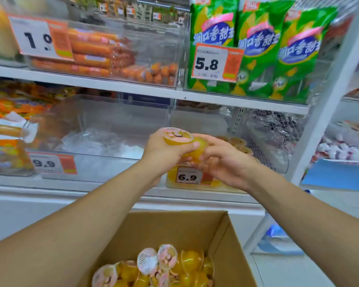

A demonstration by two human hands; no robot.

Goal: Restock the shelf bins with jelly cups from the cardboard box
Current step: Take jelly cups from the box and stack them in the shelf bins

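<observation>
My left hand (164, 150) grips a yellow jelly cup (177, 137) with a pink printed lid, held in front of the lower shelf. My right hand (222, 160) meets it from the right, its fingers curled round a second yellow cup (201, 147) pressed against the first. Behind the hands stands a clear shelf bin (263, 162) with a 6.9 price tag (188, 177); several jelly cups lie inside it. Below, the open cardboard box (195, 228) holds several more yellow jelly cups (166, 268).
Left of that bin is a clear bin (104, 141) with a 9.9 tag. The upper shelf carries a bin of orange sausages (95, 52) and green snack bags (257, 48) with a 5.8 tag. A white shelf post (330, 100) rises at the right.
</observation>
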